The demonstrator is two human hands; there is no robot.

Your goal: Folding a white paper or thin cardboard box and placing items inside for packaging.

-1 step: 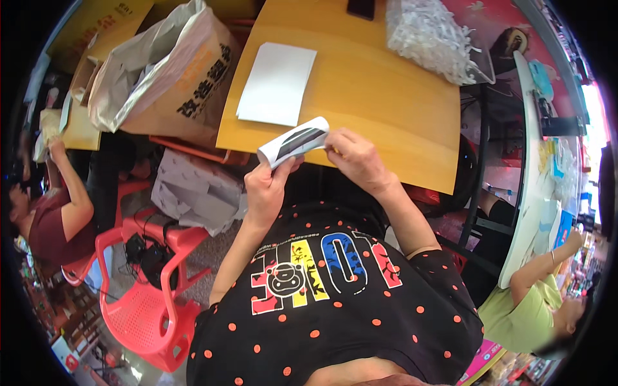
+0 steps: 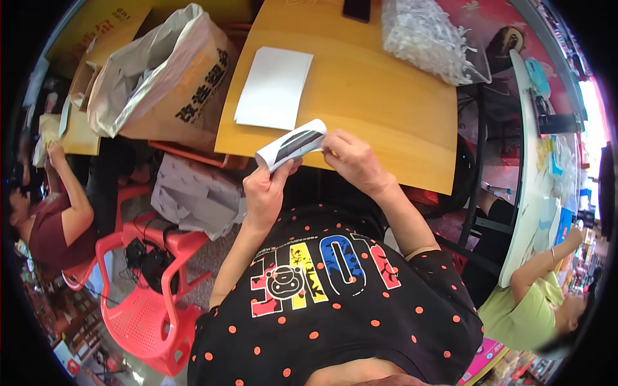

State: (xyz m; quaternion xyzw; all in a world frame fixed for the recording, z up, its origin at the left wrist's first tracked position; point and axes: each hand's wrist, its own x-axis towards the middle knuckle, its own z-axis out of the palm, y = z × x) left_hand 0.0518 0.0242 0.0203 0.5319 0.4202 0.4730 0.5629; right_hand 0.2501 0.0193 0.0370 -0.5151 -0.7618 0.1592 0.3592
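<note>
A curled sheet of white paper (image 2: 301, 145) with a dark printed picture is held over the near edge of the wooden table (image 2: 373, 109). My left hand (image 2: 265, 194) grips its lower left end, thumb on the near side. At the right end, my right hand (image 2: 354, 162) pinches the paper's edge between bent fingers; the fingertips are partly hidden. Just beyond the curl, a stack of white sheets (image 2: 273, 89) lies flat on the table, apart from both hands.
A large open sack (image 2: 206, 96) stands left of the table. White paper strips in a clear bag (image 2: 425, 42) lie at the far right, near a dark phone (image 2: 356, 9). A red chair (image 2: 138, 315) is at left. Other people sit at both sides.
</note>
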